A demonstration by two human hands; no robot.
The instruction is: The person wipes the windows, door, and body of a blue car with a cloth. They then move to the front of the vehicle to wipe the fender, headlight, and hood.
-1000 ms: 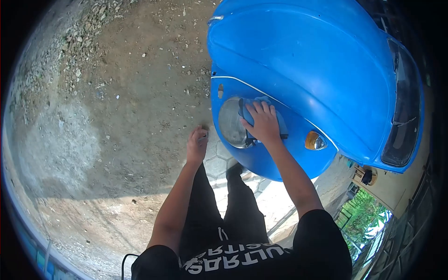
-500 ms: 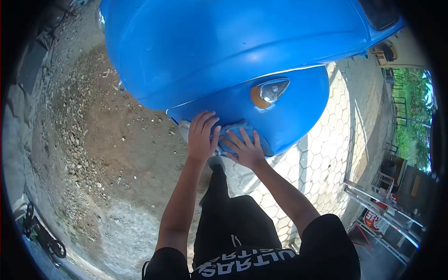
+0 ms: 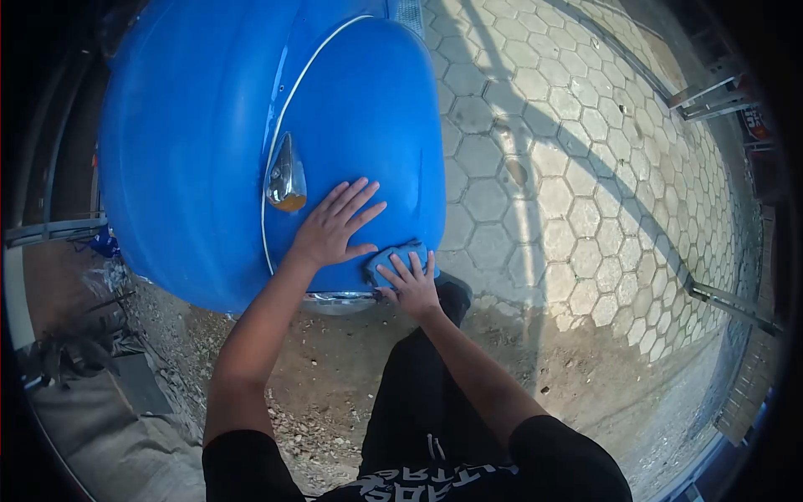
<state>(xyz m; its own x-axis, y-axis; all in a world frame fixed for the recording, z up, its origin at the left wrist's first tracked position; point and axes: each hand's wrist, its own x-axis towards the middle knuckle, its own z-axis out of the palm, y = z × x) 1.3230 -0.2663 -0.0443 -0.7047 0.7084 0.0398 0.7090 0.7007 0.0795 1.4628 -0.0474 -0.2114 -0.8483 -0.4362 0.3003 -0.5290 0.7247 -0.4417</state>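
Observation:
A glossy blue car fender (image 3: 360, 109) fills the upper middle of the view, edged by a pale trim line. On it sits a chrome teardrop lamp (image 3: 287, 180) with an amber lens. My left hand (image 3: 335, 230) lies flat on the paint beside the lamp, fingers spread and holding nothing. Near the fender's lower corner, my right hand (image 3: 414, 286) holds a blue-grey cloth (image 3: 386, 261) against the surface, with its fingers fanned over it. Part of the cloth is hidden beneath that hand. Below the fender, a chrome-rimmed headlight (image 3: 339, 303) shows partly.
The rounded blue bodywork (image 3: 184, 159) continues on the left. Hexagonal paving (image 3: 569, 184) spreads to the right, crossed by shadows. Dirt and gravel (image 3: 318, 393) lie underfoot. A metal frame (image 3: 711, 94) stands at the upper right, and my shoe (image 3: 454, 294) is close to the fender.
The view has swung round to the fender's side. My left hand has moved off the cloth's area onto bare paint near the lamp; my right hand stays on the cloth at the lower corner.

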